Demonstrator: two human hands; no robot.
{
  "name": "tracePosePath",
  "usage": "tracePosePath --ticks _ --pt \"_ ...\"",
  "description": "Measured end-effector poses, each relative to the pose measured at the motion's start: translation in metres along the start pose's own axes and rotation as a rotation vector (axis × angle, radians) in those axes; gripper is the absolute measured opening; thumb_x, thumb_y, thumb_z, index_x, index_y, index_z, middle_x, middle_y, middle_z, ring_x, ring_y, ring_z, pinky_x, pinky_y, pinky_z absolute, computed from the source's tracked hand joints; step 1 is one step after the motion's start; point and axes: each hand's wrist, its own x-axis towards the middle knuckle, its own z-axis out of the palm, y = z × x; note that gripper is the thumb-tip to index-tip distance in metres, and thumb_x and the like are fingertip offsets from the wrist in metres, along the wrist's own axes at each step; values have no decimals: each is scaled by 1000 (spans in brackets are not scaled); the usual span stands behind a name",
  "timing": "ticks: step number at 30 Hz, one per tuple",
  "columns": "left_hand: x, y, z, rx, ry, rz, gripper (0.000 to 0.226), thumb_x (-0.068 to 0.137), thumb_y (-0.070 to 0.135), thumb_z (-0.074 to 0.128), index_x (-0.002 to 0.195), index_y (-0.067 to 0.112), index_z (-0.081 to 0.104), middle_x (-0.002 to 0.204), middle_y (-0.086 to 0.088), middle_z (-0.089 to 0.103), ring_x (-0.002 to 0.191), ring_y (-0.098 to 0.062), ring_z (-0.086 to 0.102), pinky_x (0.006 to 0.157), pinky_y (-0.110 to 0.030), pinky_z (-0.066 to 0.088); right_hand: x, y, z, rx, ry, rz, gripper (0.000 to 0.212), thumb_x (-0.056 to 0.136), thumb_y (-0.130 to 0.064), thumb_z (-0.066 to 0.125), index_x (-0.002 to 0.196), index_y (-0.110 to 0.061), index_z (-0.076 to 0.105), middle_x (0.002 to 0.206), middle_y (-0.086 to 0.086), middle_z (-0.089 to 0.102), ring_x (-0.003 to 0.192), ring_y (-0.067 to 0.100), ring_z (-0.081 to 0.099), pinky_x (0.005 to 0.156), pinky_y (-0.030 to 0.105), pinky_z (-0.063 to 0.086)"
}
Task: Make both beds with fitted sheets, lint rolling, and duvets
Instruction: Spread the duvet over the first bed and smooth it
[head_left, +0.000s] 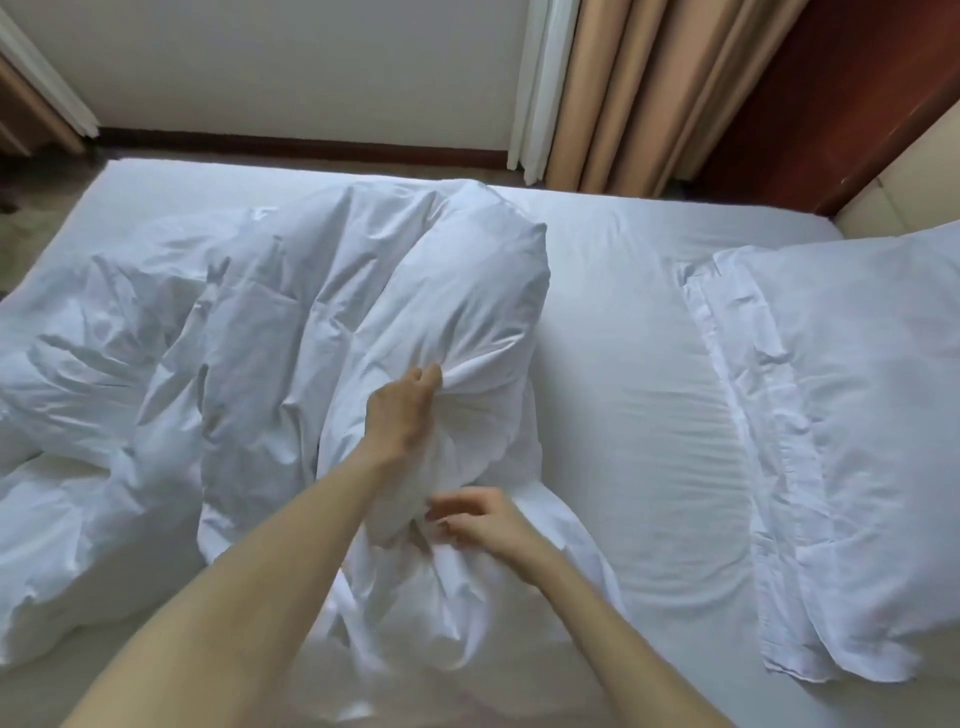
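The left hand (402, 410), just below the frame's centre, reaches out from 7 o'clock and grips the duvet (270, 322). Its fingers (428, 376) are curled tight into a gathered bunch of white cloth, with creases fanning out from the grip toward 2 o'clock. The right hand (485, 522), at 6 o'clock just beneath it, has its fingers bent, with the tips against a fold of the same duvet. Blur hides whether they pinch the cloth or only touch it.

The duvet lies crumpled in a heap from the centre out to 9 o'clock, resting on the white fitted sheet (623, 322), which lies smooth across the mattress toward 3 o'clock. A white pillow (857, 415) rests on the sheet at 3 o'clock, well apart from the duvet. Tan curtains (639, 88) hang at 1 o'clock beside a pale wall (291, 62) at 12 o'clock, and a dark red-brown panel (831, 93) stands at 2 o'clock.
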Motion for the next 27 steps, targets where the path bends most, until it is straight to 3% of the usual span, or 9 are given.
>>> tracePosePath --ticks 2,5,11,15,17,19,22,24,27 --pt "3 -36 -6 -1 60 15 34 74 -3 51 106 10 53 96 -15 60 72 -42 62 54 -39 39 18 -9 -41 14 355 23 33 84 11 50 111 -3 64 91 9 68 73 14 63 67 27 49" --pt "2 -97 -15 12 92 -45 39 80 2 53 118 12 56 106 -16 63 74 -42 64 57 -42 45 52 -4 -87 -192 664 136 34 85 1 55 116 -8 62 110 13 66 97 25 62 83 33 46" --pt "-16 -231 -4 37 9 -473 31 93 13 36 120 21 48 100 -17 62 90 -37 61 68 -37 37 103 23 -80 -284 450 324 73 85 -22 69 146 -15 31 149 10 34 134 26 37 107 37 35" --pt "-29 -290 24 41 -114 -677 35 96 16 32 127 22 49 110 -20 60 101 -37 56 73 -37 36 150 22 -55 -377 373 325 116 68 -53 78 152 -28 2 159 10 -4 147 27 -1 118 44 10" --pt "-31 -306 38 9 -146 -741 37 97 19 32 130 22 49 116 -19 58 106 -37 54 75 -38 35 172 14 -47 -282 338 337 135 51 -66 80 151 -31 -3 160 4 1 146 26 11 115 39 23" --pt "-33 -316 48 -18 -183 -774 40 99 22 30 135 25 46 119 -17 59 108 -35 55 76 -37 34 181 12 -37 -447 261 331 116 64 -52 80 152 -26 8 154 -1 23 138 24 34 101 27 39" --pt "-36 -320 51 -47 -203 -787 41 99 23 30 137 27 45 118 -17 60 107 -34 56 75 -36 35 178 34 -12 -689 313 336 48 90 -30 62 134 -16 50 129 10 58 118 27 54 89 30 43" --pt "-38 -318 46 -61 -204 -774 40 98 22 31 135 28 46 116 -16 61 105 -34 56 74 -35 35 166 41 6 -583 409 358 24 95 -26 51 112 -13 62 109 14 64 101 30 59 78 31 44" --pt "-45 -314 32 -84 -232 -772 38 96 20 32 130 27 48 115 -12 61 103 -31 56 75 -34 36 151 -6 4 -233 566 314 22 96 -20 49 94 -4 64 91 13 63 83 28 59 68 33 46"
